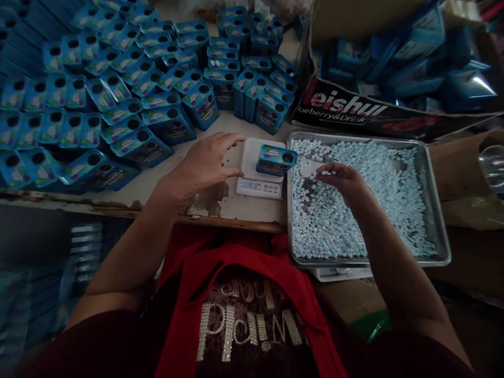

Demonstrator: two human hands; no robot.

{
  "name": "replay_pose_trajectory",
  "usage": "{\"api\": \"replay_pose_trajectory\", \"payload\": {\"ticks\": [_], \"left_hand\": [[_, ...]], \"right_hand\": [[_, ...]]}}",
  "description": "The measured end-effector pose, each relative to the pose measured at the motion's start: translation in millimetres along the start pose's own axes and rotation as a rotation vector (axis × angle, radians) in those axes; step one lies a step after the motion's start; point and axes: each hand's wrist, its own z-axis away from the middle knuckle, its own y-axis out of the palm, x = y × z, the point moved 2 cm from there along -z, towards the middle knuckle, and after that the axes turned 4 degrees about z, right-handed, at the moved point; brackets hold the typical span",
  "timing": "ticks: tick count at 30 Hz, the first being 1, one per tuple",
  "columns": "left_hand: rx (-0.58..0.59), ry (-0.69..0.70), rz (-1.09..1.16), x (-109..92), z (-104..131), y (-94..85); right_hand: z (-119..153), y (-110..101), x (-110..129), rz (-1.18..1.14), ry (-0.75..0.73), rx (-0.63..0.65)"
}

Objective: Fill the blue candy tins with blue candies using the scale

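A small blue box (275,160) with a round hole in its top rests on a white digital scale (250,157), whose display is lit. My left hand (212,160) is at the scale's left edge, fingers apart, holding nothing. Over the left part of a metal tray (438,220) full of pale blue and white candies (354,231), my right hand (342,181) has its thumb and fingertips pinched together. Next to those fingertips is a whitish piece, probably a scoop, partly hidden; whether the fingers grip it is unclear.
Many blue boxes (149,147) stand in rows across the left and back of the table (252,210). Behind the tray, an open cardboard box (338,113) holds more blue boxes. The table's front edge lies close to the red apron (236,257).
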Motion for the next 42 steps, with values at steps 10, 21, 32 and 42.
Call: {"api": "replay_pose_trajectory", "payload": {"ticks": [10, 21, 32, 42], "left_hand": [[0.003, -0.097, 0.062, 6, 1, -3.5], [0.050, -0.123, -0.035, 23, 12, -8.1], [0.083, -0.119, -0.016, 26, 12, -8.3], [-0.160, -0.020, 0.059, 7, 8, -22.3]], "right_hand": [[-13, 12, 41, -0.593, 0.233, 0.190], [-1, 43, 118, -0.025, -0.212, 0.339], [-7, 57, 133, 0.645, -0.488, 0.207], [6, -24, 99, -0.107, -0.196, -0.031]]}}
